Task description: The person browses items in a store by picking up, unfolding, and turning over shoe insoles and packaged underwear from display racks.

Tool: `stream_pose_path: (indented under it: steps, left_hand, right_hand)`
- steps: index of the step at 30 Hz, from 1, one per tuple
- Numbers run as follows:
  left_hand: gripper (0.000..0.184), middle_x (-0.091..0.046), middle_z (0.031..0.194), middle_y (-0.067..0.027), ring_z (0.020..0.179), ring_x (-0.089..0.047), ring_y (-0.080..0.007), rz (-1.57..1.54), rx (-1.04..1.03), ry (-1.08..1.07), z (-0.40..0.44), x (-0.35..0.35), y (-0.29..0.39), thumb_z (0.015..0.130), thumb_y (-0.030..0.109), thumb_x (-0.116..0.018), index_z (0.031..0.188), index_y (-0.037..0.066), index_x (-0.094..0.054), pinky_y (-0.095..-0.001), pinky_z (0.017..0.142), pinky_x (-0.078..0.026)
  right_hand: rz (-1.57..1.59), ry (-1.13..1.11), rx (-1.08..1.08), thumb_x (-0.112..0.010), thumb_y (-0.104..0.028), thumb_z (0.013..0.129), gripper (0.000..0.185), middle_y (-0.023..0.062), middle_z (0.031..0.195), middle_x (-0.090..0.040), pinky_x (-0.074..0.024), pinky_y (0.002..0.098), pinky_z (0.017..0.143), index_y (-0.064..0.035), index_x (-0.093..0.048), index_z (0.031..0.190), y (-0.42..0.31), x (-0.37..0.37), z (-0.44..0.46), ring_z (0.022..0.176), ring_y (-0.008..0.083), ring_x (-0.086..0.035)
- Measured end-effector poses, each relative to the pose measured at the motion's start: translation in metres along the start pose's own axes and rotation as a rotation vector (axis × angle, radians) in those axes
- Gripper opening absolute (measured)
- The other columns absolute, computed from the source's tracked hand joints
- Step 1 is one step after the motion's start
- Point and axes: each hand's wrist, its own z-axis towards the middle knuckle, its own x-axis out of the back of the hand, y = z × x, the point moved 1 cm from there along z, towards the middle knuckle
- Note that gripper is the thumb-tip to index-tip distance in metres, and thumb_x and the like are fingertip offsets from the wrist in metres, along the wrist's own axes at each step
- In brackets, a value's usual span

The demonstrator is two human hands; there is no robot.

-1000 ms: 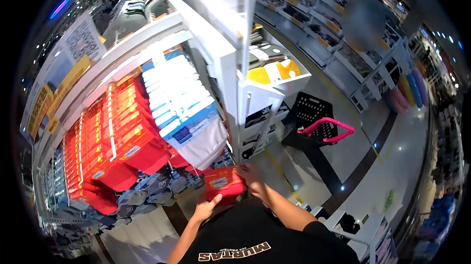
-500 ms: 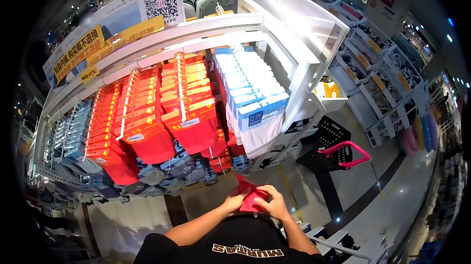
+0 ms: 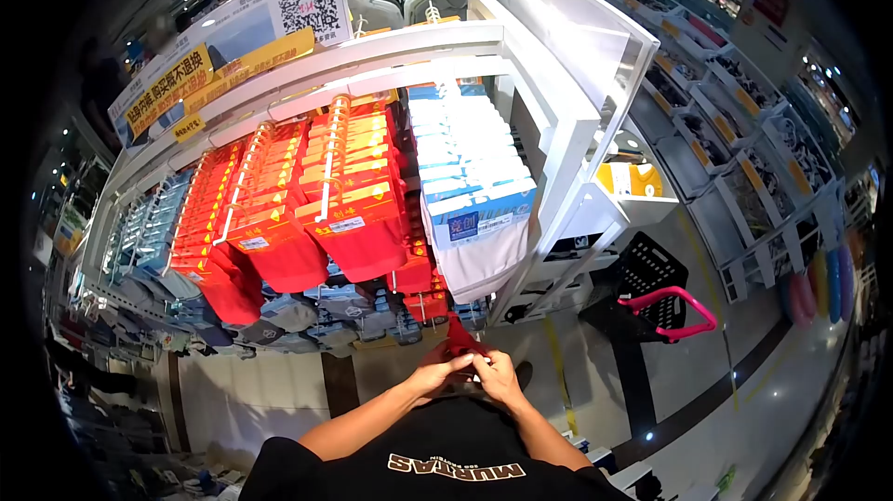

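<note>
Close in front of my chest, both hands grip a red cloth item [image 3: 461,337], which looks like the red fabric on the rack; its exact kind is unclear. My left hand [image 3: 439,372] is closed on its left side, thumb pointing inward. On the other side my right hand [image 3: 498,377] has its fingers bent around the lower part. Something small and pale shows between the fingertips, too small to name. Beyond the hands hang red packaged garments [image 3: 363,245] on hooks, with white packaged garments [image 3: 482,259] to their right.
A white display rack [image 3: 549,194] stands ahead, with a clear panel [image 3: 577,45] on its right end. On the floor to the right is a black basket with a pink handle [image 3: 684,301]. White shelves with bins [image 3: 716,147] line the far right. A sign [image 3: 307,3] tops the rack.
The red cloth is gathered narrower, and my hands have come closer together at its lower part. The view has shifted slightly, so the basket appears farther right and lower.
</note>
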Motion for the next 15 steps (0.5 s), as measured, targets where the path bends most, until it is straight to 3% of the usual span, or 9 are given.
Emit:
stream_pose_path:
  steps: [3, 4, 7, 8, 9, 11, 15]
  left_hand:
    - [0.050, -0.063, 0.113, -0.0129, 0.092, -0.068, -0.0223, 0.075, -0.040, 0.054, 0.015, -0.011, -0.007, 0.094, 0.014, -0.063, 0.138, 0.004, -0.042, -0.0346, 0.077, -0.059]
    - [0.050, -0.063, 0.112, -0.0144, 0.088, -0.069, -0.0224, 0.037, -0.054, 0.030, 0.021, -0.013, -0.010, 0.094, 0.011, -0.062, 0.138, 0.002, -0.041, -0.0331, 0.076, -0.060]
    - [0.049, -0.063, 0.111, -0.0127, 0.088, -0.068, -0.0232, 0.016, -0.048, 0.064, 0.035, -0.037, -0.010, 0.094, 0.014, -0.063, 0.136, 0.003, -0.042, -0.0355, 0.080, -0.058]
    - [0.050, -0.063, 0.110, -0.0126, 0.090, -0.068, -0.0223, 0.063, -0.061, 0.077, 0.040, -0.049, -0.009, 0.094, 0.020, -0.064, 0.136, 0.003, -0.042, -0.0362, 0.080, -0.058]
    - [0.052, -0.063, 0.110, -0.0123, 0.091, -0.067, -0.0221, 0.037, -0.076, 0.090, 0.046, -0.070, -0.007, 0.094, 0.022, -0.065, 0.136, 0.003, -0.042, -0.0368, 0.080, -0.058]
    - [0.055, -0.063, 0.110, -0.0116, 0.094, -0.066, -0.0218, 0.001, -0.086, 0.101, 0.052, -0.093, -0.005, 0.093, 0.026, -0.067, 0.137, 0.003, -0.041, -0.0380, 0.080, -0.058]
    - [0.046, -0.063, 0.110, -0.0100, 0.100, -0.062, -0.0184, 0.441, -0.195, 0.324, 0.085, -0.089, -0.033, 0.092, 0.026, -0.068, 0.128, 0.001, -0.052, -0.0330, 0.083, -0.054]
  right_hand:
    - [0.243, 0.031, -0.117, -0.056, -0.024, 0.098, 0.027, -0.0013, 0.078, -0.063, -0.0426, 0.0241, 0.056, -0.0002, -0.067, 0.099, 0.005, 0.024, 0.009, 0.066, 0.0055, -0.053]
    - [0.157, -0.020, 0.002, -0.056, -0.024, 0.098, 0.025, -0.0001, 0.080, -0.064, -0.0434, 0.0243, 0.058, -0.0018, -0.067, 0.095, 0.009, 0.038, 0.016, 0.067, 0.0055, -0.054]
    - [0.207, -0.101, -0.047, -0.058, -0.025, 0.098, 0.024, 0.0003, 0.082, -0.064, -0.0440, 0.0243, 0.060, -0.0023, -0.068, 0.095, -0.003, 0.070, 0.023, 0.070, 0.0064, -0.055]
    - [0.094, -0.039, -0.022, -0.056, -0.026, 0.099, 0.029, -0.0004, 0.073, -0.061, -0.0396, 0.0241, 0.052, 0.0012, -0.068, 0.095, -0.011, 0.076, 0.023, 0.060, 0.0065, -0.052]
    - [-0.100, -0.139, -0.169, -0.057, -0.023, 0.097, 0.028, 0.0032, 0.073, -0.064, -0.0407, 0.0259, 0.048, 0.0025, -0.068, 0.100, -0.048, 0.091, 0.020, 0.055, 0.0079, -0.054]
    - [-0.201, -0.131, -0.105, -0.061, -0.020, 0.093, 0.026, 0.0068, 0.073, -0.066, -0.0424, 0.0279, 0.046, 0.0029, -0.068, 0.103, -0.039, 0.107, 0.024, 0.052, 0.0106, -0.056]
    - [-0.375, -0.177, 0.151, -0.065, -0.019, 0.087, 0.029, 0.0090, 0.074, -0.067, -0.0459, 0.0288, 0.051, 0.0032, -0.067, 0.105, -0.028, 0.134, 0.039, 0.057, 0.0133, -0.060]
